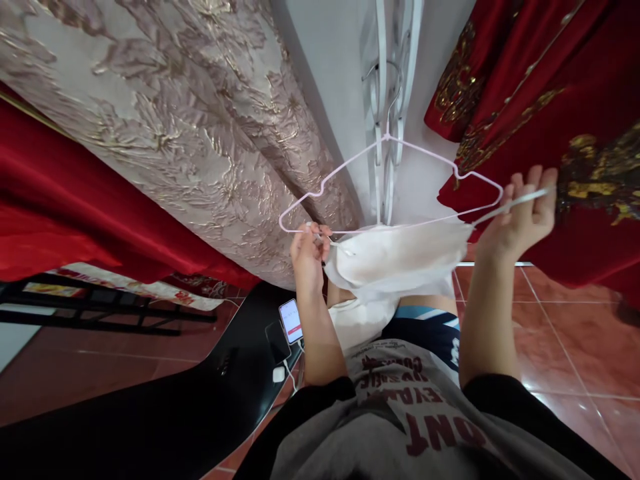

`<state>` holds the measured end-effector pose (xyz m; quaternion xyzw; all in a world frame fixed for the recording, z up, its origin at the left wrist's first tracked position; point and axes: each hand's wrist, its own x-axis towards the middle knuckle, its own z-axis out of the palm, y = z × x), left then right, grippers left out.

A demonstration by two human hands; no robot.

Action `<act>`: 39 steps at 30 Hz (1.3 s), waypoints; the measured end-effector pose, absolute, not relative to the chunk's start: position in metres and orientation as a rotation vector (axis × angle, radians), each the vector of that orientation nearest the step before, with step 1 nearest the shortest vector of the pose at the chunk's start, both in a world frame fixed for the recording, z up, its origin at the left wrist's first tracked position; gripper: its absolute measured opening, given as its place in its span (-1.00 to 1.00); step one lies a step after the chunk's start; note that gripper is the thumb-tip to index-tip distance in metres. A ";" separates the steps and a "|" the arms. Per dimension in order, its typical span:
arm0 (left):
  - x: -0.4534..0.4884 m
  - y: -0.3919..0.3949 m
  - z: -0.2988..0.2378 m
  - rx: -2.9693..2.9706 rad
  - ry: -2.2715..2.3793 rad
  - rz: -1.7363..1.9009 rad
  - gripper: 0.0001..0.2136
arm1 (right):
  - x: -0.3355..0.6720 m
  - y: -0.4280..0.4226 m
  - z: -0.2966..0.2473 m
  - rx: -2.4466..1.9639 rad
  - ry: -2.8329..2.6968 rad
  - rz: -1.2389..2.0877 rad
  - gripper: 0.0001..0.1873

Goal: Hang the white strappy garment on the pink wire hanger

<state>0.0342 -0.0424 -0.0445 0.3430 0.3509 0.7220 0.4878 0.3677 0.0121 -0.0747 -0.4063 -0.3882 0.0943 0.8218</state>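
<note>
A pale pink hanger (353, 158) hangs by its metal hook from a white rack. Below its bottom bar spreads a white garment (400, 257) of thin, partly sheer cloth, with a narrow strap at each side. My left hand (310, 257) is closed at the bar's left part, its fingers pinching the garment's left strap close against the bar. Out past the hanger's right end, my right hand (525, 217) is closed on the right white strap (493, 212), which is drawn taut from the cloth. The tail of this strap crosses the fingers.
Beige embossed fabric (200, 133) hangs at the left and red embroidered garments (540, 133) at the right. The white rack (383, 60) stands between them against a grey wall. On a black surface (165, 413) lie a lit phone (291, 321) and a white charger (279, 375) with cables.
</note>
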 end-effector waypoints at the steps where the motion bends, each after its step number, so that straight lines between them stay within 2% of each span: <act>1: 0.034 -0.043 -0.045 0.839 0.842 1.752 -0.62 | 0.366 0.006 -0.080 -0.867 -0.831 0.175 -0.44; 4: 0.037 -0.042 -0.049 0.811 0.844 1.764 -0.64 | 0.346 -0.020 -0.076 -0.850 -0.937 -0.011 -0.69; 6: 0.040 -0.041 -0.052 0.780 0.853 1.780 -0.65 | 0.330 -0.035 -0.066 -0.882 -1.074 -0.113 -0.78; 8: 0.044 -0.041 -0.055 0.772 0.856 1.785 -0.67 | 0.318 -0.043 -0.058 -0.954 -1.219 -0.079 -0.79; 14: 0.049 -0.043 -0.056 0.825 0.936 1.756 -0.68 | 0.305 -0.038 -0.067 -1.069 -1.653 0.340 -0.78; 20: 0.034 -0.041 -0.067 0.863 1.134 2.007 -0.85 | 0.295 -0.038 -0.066 -1.021 -1.626 0.327 -0.85; 24: 0.011 -0.038 -0.071 0.885 1.313 2.342 -0.76 | 0.296 -0.040 -0.061 -0.985 -1.635 0.335 -0.84; 27: -0.003 -0.032 -0.061 1.028 1.320 2.432 -0.76 | 0.299 -0.040 -0.062 -0.997 -1.621 0.322 -0.88; 31: -0.005 -0.022 -0.030 1.366 1.212 2.158 -0.78 | 0.299 -0.042 -0.065 -1.014 -1.623 0.331 -0.95; 36: 0.010 -0.011 0.011 1.562 1.187 1.706 -0.94 | 0.296 -0.046 -0.068 -1.037 -1.629 0.313 -0.95; 39: 0.009 -0.002 0.019 1.542 1.252 1.579 -0.80 | 0.296 -0.048 -0.067 -1.050 -1.631 0.313 -0.95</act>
